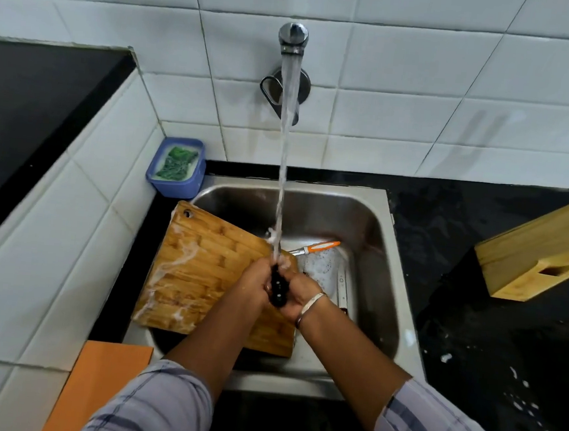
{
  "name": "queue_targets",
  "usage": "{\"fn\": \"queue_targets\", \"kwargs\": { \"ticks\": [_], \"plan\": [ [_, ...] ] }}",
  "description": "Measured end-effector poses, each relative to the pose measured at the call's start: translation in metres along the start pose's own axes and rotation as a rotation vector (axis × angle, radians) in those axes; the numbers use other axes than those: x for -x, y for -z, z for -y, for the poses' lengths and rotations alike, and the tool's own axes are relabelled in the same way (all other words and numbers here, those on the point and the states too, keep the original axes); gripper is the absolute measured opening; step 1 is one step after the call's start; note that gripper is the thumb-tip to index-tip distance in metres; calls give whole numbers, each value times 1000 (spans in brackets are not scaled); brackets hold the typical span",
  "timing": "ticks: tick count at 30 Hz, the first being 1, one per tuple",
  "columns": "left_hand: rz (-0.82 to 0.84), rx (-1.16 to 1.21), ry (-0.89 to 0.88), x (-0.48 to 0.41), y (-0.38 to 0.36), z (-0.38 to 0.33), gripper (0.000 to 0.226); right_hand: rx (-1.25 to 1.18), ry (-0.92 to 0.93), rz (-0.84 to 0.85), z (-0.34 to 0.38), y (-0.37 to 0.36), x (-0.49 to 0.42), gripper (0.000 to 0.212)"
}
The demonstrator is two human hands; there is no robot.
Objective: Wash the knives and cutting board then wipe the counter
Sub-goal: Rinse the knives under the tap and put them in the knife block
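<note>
Both hands meet under the running tap (292,39): the left hand (252,286) and right hand (300,297) curl round a black-handled knife (278,287) above the sink (392,259). A soapy cutting board (202,270) leans across the sink's left side; an orange-handled knife (321,246) lies just right of it.
</note>
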State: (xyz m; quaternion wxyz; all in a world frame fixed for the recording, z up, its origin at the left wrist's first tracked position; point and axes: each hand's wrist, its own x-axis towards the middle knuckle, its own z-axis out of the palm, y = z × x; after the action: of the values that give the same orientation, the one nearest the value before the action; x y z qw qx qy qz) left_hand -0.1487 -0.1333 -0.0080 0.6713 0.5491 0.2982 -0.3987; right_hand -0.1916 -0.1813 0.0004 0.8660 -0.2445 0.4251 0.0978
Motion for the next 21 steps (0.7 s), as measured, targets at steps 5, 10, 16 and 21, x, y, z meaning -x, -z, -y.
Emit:
{"fn": "queue_targets", "kwargs": {
  "ticks": [5, 10, 16, 21],
  "plan": [
    [-29, -286, -3, 1, 4, 8, 37, 28, -25, -49, -7, 25, 20, 27],
    [-56, -253, 36, -9, 8, 17, 43, 74, -84, -85, -15, 47, 33, 26],
    [-67, -238, -12, -5, 4, 15, 28, 149, -109, -125, -14, 40, 34, 26],
    [-20, -99, -50, -1, 4, 7, 29, 96, -55, -118, 4, 0, 3, 26]
  ]
}}
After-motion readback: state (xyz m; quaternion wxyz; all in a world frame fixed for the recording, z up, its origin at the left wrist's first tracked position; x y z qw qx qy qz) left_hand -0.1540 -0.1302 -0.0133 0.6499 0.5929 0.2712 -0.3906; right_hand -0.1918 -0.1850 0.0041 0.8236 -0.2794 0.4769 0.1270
